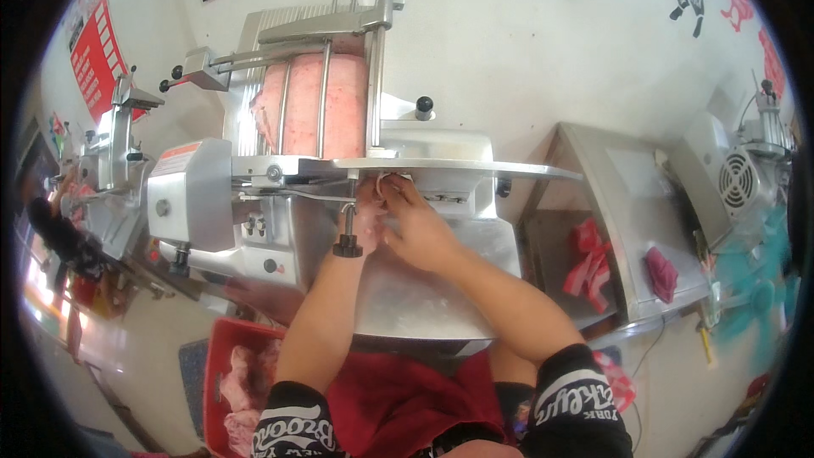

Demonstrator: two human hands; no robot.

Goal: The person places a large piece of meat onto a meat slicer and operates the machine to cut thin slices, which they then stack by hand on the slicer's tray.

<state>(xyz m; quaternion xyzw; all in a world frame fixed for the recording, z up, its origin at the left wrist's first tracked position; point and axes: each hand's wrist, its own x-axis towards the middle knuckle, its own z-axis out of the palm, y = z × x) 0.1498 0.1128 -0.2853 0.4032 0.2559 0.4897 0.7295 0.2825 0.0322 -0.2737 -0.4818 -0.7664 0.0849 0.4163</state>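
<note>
A metal meat slicer (420, 292) stands before me, with a large block of pink meat (305, 108) lying under the rods of its carriage. Below the edge of the round blade (470, 167), my right hand (420, 226) has its fingertips at a thin, pale curled slice of meat (381, 186). My left hand (369, 222) is under the same spot, palm turned up and close against the right fingers. A threaded rod with a black knob (348, 245) partly covers the left hand, so its grip is unclear.
A red crate (216, 362) with meat pieces stands on the floor at left. To the right are a steel cabinet (610, 159), red cloths (588, 261) and a blurred teal fan (757, 292). Another slicer (117, 140) and a person's dark sleeve (60, 235) are at far left.
</note>
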